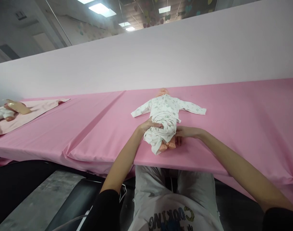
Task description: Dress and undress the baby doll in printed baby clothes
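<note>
A baby doll (pixel 162 92) lies on its back on the pink-covered table, head toward the wall, arms spread to both sides. It wears a white printed baby top (pixel 164 104). White printed baby pants (pixel 167 125) are bunched round its legs, and its bare feet (pixel 167 146) stick out near the table's front edge. My left hand (pixel 150 125) is closed on the bunched cloth from the left, thumb on top. At the right side of the pants, my right hand (pixel 182 132) curls its fingers round the cloth beside the doll's leg; its fingertips are partly hidden.
Pink cloth (pixel 100 128) covers the long table, with folds to the left. At the far left, another doll (pixel 16 107) lies on a pale pink cloth (pixel 38 110). A white wall (pixel 146 61) with glass above runs behind. Black chairs (pixel 74 199) stand below the front edge.
</note>
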A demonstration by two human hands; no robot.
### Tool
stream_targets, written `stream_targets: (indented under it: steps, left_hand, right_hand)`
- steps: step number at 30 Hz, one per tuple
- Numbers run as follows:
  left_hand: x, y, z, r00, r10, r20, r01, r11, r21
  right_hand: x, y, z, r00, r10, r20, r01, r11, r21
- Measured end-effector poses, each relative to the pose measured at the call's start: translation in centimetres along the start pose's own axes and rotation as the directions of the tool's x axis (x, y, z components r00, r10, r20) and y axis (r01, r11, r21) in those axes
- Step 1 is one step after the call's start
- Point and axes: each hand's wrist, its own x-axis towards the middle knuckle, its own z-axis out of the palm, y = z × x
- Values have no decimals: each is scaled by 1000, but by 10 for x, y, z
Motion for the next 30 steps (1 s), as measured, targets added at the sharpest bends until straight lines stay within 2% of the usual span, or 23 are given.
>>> stream_targets:
  steps: [2, 5, 6, 9, 13, 16, 18, 24, 27, 30]
  left_hand:
    - [0, 0, -3, 999, 14, -49, -15, 1000, -12]
    - [1, -1, -7, 993, 34, -116, -37, 999, -29]
    - [1, -2, -8, 992, 41, -121, -45, 999, -30]
    - [4, -4, -11, 992, 76, -99, -79, 997, -25]
    - [5, -4, -12, 994, 95, -55, -95, 995, -2]
    - [4, -3, -10, 998, 67, 2, -67, 997, 27]
    - [3, -3, -8, 998, 43, 35, -44, 998, 40]
    - [4, -7, -7, 995, 3, 96, -10, 998, 65]
    - [5, -7, -7, 982, -41, 184, 19, 993, 117]
    - [4, -4, -5, 949, -109, 297, 47, 977, 208]
  right_hand:
    - [6, 1, 12, 978, -93, -189, 94, 996, -7]
    - [16, 3, 26, 865, -192, -464, 231, 973, 28]
    - [19, 3, 28, 839, -197, -507, 267, 961, 67]
    - [23, 1, 31, 801, -168, -574, 363, 900, 243]
    - [22, -7, 26, 696, -10, -718, 453, 781, 429]
    - [20, -11, 20, 614, 30, -789, 539, 714, 447]
    - [20, -11, 16, 581, 23, -813, 581, 688, 435]
    - [27, -3, 12, 495, 17, -869, 605, 710, 359]
    - [31, 0, 15, 471, 30, -881, 602, 720, 346]
    - [31, 0, 16, 477, 52, -877, 602, 708, 369]
